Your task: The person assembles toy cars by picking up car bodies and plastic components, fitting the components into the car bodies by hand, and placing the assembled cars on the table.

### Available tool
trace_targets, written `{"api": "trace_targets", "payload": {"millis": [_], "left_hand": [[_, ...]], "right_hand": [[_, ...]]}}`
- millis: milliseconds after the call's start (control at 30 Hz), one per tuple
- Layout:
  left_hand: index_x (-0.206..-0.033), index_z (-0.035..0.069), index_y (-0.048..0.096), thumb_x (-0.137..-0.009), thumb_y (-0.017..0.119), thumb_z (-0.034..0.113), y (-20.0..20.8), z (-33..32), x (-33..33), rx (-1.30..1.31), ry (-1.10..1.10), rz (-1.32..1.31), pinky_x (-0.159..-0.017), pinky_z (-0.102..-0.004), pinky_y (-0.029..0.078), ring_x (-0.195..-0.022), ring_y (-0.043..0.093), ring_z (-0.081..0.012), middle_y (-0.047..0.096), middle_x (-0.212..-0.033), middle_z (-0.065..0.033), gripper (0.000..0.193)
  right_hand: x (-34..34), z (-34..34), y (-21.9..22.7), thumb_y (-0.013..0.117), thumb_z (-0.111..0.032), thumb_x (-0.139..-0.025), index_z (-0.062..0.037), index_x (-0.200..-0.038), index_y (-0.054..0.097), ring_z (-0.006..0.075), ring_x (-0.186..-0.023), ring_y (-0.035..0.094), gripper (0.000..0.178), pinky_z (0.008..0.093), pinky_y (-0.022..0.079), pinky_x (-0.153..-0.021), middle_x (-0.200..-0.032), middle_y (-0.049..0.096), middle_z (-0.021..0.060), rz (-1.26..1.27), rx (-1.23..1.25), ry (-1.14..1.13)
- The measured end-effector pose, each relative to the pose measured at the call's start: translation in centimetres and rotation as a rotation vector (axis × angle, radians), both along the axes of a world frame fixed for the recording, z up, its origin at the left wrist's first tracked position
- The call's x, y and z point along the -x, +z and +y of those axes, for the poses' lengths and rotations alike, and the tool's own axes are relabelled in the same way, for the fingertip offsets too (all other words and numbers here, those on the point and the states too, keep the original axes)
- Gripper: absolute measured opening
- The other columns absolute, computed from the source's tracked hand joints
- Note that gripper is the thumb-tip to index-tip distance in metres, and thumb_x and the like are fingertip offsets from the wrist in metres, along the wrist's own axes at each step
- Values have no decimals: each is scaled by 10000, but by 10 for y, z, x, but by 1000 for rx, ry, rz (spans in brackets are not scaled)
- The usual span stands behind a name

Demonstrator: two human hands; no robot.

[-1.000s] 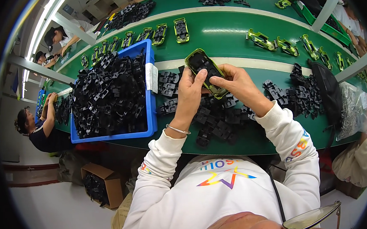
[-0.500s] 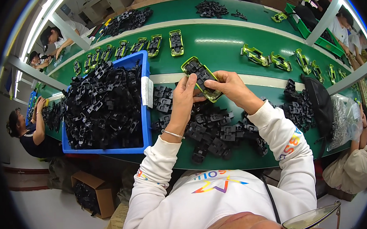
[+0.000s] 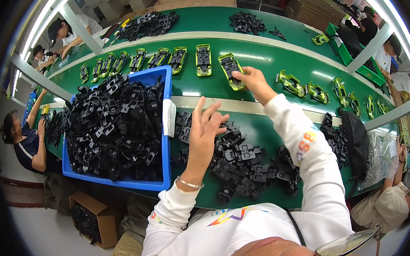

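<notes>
My right hand (image 3: 254, 82) grips the near end of a toy car body (image 3: 228, 65), lime green around a black chassis plate, at the green work surface beyond the pale strip. Nothing is in my left hand (image 3: 203, 130); its fingers are spread above a loose heap of black plastic chassis parts (image 3: 245, 153). Just left of the held car lies another green car body with a black plate (image 3: 203, 61). Several similar ones stretch in a row farther left.
A blue bin (image 3: 168, 144) piled with black parts stands at my left. Several green car shells (image 3: 291, 84) lie to the right. A black bag (image 3: 354, 136) and a clear plastic bag (image 3: 378, 158) sit at the right edge. Other people work around the tables.
The car body has moved away from me, from between both hands to the far surface in my right hand. My left hand has let go of it and opened.
</notes>
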State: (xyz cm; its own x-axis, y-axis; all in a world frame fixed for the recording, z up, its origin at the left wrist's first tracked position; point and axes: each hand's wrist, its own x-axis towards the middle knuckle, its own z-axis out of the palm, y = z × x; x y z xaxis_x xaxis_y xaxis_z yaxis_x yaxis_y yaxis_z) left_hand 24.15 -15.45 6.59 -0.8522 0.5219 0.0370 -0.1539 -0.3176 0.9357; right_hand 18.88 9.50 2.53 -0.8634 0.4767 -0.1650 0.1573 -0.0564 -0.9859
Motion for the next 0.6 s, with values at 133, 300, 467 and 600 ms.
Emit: {"api": "trace_targets", "payload": {"millis": [133,300,467,600], "left_hand": [[-1485,11,290,-1007,562,199,10,-13,1,56,-71,8,-833,-274,530,-1045,653,-201,593,-1278,-158,582],[-1427,43,424,-996,562,211,0,-23,5,129,7,20,-803,-291,532,-975,682,-214,661,-1177,-154,483],[-1430,47,423,-997,562,208,-1,-9,5,153,-37,37,-800,-292,534,-961,680,-203,662,-1172,-149,483],[-1433,52,423,-1001,552,198,3,-8,1,181,-28,60,-805,-292,534,-960,677,-192,663,-1168,-143,474]], "right_hand": [[70,63,-51,793,-274,-792,67,-1200,618,230,-805,712,560,346,552,-711,-972,720,179,-20,-236,-226],[83,44,-24,755,-413,-774,20,-1083,691,336,-843,700,536,415,531,-797,-942,717,215,-177,-615,-159],[75,47,-18,683,-527,-822,-15,-953,717,387,-880,684,530,466,530,-801,-943,708,227,-321,-945,-102],[63,31,-7,700,-490,-824,-21,-989,698,384,-946,677,497,465,537,-841,-1003,701,226,-344,-965,-50]]}}
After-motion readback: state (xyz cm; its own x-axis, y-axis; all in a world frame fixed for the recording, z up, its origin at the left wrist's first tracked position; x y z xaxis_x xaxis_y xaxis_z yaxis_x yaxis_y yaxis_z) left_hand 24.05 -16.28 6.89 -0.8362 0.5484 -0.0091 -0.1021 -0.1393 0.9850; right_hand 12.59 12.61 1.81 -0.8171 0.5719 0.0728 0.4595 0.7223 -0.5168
